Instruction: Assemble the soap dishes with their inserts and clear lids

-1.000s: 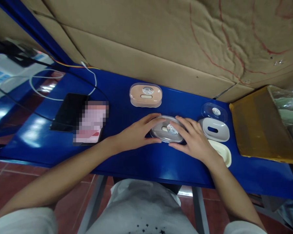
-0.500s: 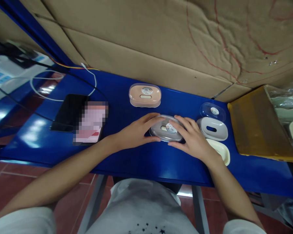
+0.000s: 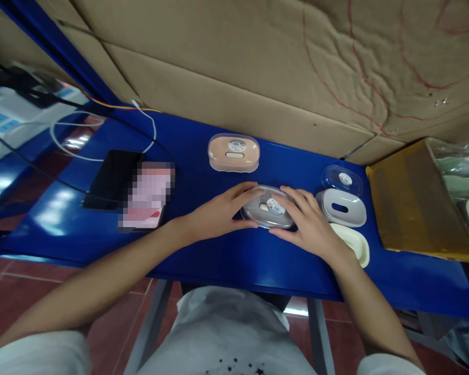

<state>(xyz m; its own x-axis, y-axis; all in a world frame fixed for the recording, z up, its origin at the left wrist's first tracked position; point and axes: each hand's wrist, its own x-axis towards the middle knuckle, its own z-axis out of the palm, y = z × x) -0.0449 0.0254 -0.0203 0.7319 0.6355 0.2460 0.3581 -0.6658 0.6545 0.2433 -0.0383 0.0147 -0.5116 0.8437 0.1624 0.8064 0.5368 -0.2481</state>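
A grey oval box with a clear lid and a round label (image 3: pixel 266 208) is between my hands, over the blue table (image 3: pixel 234 260). My left hand (image 3: pixel 229 211) grips its left end, thumb at the near side and fingers on the far edge. Its right end is held by my right hand (image 3: pixel 305 219) in the same way. Just right of that hand lie a clear lid with a label (image 3: pixel 342 179), a white oval part with a slot (image 3: pixel 346 208) and a cream tray (image 3: pixel 357 245), partly covered by my wrist.
A peach box with a clear lid (image 3: pixel 233 152) stands further back. Two phones, one black (image 3: pixel 111 179) and one with a lit screen (image 3: pixel 146 195), lie at the left near a white cable (image 3: pixel 78 158). A cardboard box (image 3: pixel 414 203) stands at the right.
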